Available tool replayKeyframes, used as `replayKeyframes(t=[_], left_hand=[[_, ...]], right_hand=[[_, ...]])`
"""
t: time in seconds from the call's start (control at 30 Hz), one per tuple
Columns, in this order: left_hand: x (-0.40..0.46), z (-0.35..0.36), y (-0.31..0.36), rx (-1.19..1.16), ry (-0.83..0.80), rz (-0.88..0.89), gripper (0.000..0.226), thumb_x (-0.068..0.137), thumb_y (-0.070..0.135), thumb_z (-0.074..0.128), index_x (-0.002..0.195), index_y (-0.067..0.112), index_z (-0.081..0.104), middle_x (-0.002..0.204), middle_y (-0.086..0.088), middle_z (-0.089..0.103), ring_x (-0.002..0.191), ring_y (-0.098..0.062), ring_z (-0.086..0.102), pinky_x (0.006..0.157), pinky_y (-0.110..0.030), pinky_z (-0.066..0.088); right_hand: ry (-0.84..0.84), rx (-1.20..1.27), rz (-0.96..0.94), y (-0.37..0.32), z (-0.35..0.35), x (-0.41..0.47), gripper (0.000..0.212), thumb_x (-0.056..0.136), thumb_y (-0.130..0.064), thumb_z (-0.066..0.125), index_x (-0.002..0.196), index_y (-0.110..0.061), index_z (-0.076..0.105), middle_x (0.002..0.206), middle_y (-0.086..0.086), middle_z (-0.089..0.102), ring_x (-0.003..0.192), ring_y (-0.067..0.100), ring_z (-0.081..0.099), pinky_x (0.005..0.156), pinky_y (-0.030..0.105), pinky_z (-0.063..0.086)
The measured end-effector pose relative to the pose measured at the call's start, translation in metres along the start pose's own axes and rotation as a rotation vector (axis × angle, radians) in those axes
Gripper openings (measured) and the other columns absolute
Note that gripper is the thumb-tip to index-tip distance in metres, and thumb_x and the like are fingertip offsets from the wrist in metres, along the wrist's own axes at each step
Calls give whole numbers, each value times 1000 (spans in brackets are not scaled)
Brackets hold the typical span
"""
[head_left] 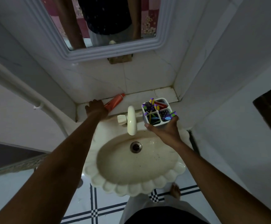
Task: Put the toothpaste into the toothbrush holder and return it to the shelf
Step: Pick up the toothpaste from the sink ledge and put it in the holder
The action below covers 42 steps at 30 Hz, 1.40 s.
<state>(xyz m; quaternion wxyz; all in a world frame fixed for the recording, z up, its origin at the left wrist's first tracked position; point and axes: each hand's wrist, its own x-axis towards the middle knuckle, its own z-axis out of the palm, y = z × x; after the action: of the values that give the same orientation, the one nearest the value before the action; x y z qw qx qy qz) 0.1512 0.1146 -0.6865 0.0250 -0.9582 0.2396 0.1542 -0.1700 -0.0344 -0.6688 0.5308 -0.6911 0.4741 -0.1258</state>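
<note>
An orange-red toothpaste tube (114,101) lies on the white tiled shelf (162,94) behind the sink, cap pointing to the back wall. My left hand (96,107) rests on the tube's lower end, fingers curled over it. My right hand (165,128) holds a white toothbrush holder (155,112) from below, above the sink's right back edge. The holder has four compartments with several purple and yellow toothbrushes and a red item in the back compartment.
A cream tap (131,120) with a knob stands between my two hands. Below is the scalloped cream sink (99,180) with its drain (135,147). A framed mirror (109,21) hangs above the shelf. Walls close in left and right.
</note>
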Motion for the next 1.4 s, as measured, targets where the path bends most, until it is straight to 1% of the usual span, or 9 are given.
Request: replayKeyframes(t=[0.17,0.23,0.37,0.47,0.63,0.83,1.1,1.23,1.4], left_hand=[[-13,7,0,-22,25,-9,81,88,59,72,146,6,51,146,-21,54,137,-41,48,110,-51,40],[-20,0,2,-118,77,7,59,91,48,73,134,10,60,133,-19,65,126,-40,59,105,-48,45],[-52,-38,15,-286,382,149,16,91,21,71,104,15,75,98,-15,78,96,-40,71,89,-46,54],[-87,-80,37,-424,617,312,15,97,20,70,107,16,80,99,-7,80,92,-30,69,87,-42,50],[-147,-137,73,-700,858,542,20,100,30,70,108,14,79,98,15,70,85,-9,58,74,-13,35],[-179,-143,111,-976,644,574,19,97,32,78,106,15,75,92,13,73,80,-7,70,67,-19,53],[-180,-100,122,-692,410,582,22,98,45,69,108,25,72,93,12,78,79,-2,74,71,-35,63],[-172,-94,123,-405,414,568,20,100,42,62,113,30,72,93,11,82,92,-10,78,101,-45,50],[-167,-84,128,-272,329,548,28,100,55,61,111,33,76,102,17,80,105,-13,66,99,-45,35]], right_hand=[[-7,4,6,0,0,0,111,52,-72,105,127,-33,33,138,-12,66,128,15,68,113,43,59],[-9,10,1,-1,0,-1,111,54,-69,106,129,-31,34,137,-13,65,127,14,68,112,42,59],[-6,13,-4,0,1,0,112,52,-71,105,129,-32,34,136,-13,66,127,15,68,111,42,60],[0,18,-5,3,1,1,116,47,-80,103,128,-35,33,136,-14,66,128,16,68,110,44,61],[-26,29,-4,8,3,6,125,38,-83,103,127,-41,26,141,-10,61,137,22,62,114,46,59],[-15,8,-21,11,6,7,131,36,-77,105,132,-39,24,141,-8,61,138,25,62,113,45,59],[-32,13,-33,12,7,12,156,34,-86,100,156,-35,18,155,-2,56,146,28,57,118,50,56],[-32,-3,-42,10,5,11,156,32,-89,99,155,-36,19,155,1,55,145,30,58,118,51,55],[-42,-39,-42,4,2,6,162,37,-82,100,163,-27,14,163,6,50,150,33,53,121,51,53]])
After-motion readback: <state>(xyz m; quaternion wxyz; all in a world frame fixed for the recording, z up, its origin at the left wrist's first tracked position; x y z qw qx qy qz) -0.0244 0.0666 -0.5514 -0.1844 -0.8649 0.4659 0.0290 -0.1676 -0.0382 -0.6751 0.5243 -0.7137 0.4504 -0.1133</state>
